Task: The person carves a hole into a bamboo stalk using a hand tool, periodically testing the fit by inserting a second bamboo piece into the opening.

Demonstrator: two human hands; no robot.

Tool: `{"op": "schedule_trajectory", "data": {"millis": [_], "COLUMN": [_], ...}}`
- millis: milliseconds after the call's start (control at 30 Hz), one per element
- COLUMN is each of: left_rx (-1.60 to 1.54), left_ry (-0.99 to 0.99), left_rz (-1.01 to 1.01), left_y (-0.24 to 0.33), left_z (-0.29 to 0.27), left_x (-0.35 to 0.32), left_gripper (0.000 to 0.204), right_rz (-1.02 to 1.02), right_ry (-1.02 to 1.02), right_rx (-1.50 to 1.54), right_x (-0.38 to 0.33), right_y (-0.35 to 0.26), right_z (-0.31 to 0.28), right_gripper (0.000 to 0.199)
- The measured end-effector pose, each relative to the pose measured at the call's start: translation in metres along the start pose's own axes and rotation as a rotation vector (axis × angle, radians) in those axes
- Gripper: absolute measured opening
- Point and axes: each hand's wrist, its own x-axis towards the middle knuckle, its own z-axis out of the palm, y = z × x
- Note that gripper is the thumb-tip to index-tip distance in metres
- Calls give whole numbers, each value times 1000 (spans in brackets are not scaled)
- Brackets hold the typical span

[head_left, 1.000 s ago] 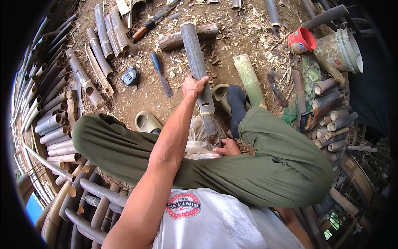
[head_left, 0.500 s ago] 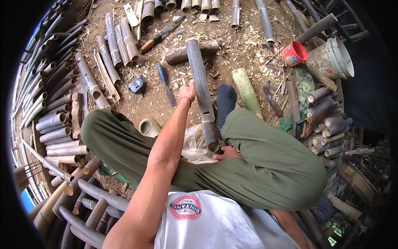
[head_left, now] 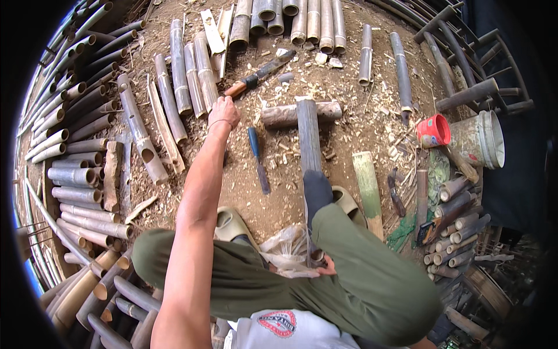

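My left hand [head_left: 225,112] is stretched far forward, its curled fingers at the butt of a machete's orange-brown handle [head_left: 235,88]; whether they grip it is hidden. The dark machete blade [head_left: 273,65] lies on the ground, pointing away to the right. A grey bamboo tube [head_left: 308,134] runs from a short log [head_left: 280,115] back between my legs. My socked foot [head_left: 318,192] lies over its middle. At the tube's near end, my right hand [head_left: 327,266] holds it low, partly covered by my trouser leg. Beside it sits a translucent plastic bag [head_left: 285,250].
A blue-handled chisel [head_left: 254,142] lies left of the tube. Cut bamboo pieces [head_left: 180,67] lie ahead left, with stacks [head_left: 87,192] farther left. Green split bamboo [head_left: 366,186], a hand saw [head_left: 427,231], a red tub [head_left: 433,131] and a bucket [head_left: 482,139] stand or lie right.
My left hand has left the bamboo tube and moved forward and left to the machete's handle. The tube now lies under my foot. The view has shifted, showing more ground ahead.
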Motion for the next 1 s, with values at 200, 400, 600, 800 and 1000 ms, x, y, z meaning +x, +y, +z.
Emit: {"op": "schedule_trajectory", "data": {"millis": [200,400,600,800,1000], "left_rx": [212,262,-525,-1022,-875], "left_ry": [-47,-165,-458,-378,-415], "left_rz": [128,148,-38,206,-387], "left_y": [-6,-24,56,136,136], "left_z": [42,42,-47,-56,120], "left_x": [84,109,44,-44,-56], "left_gripper": [36,35,35,40,58], "right_rz": [-168,-74,-448,-685,-660], "right_ry": [63,441,193,144,732], "right_rx": [-42,418,1194,1588,1748], "right_x": [11,86,173,161,80], "right_y": [-15,-111,-218,-226,-126], "right_z": [-119,-262,-275,-318,-385], "right_gripper": [42,45,72,59,46]}}
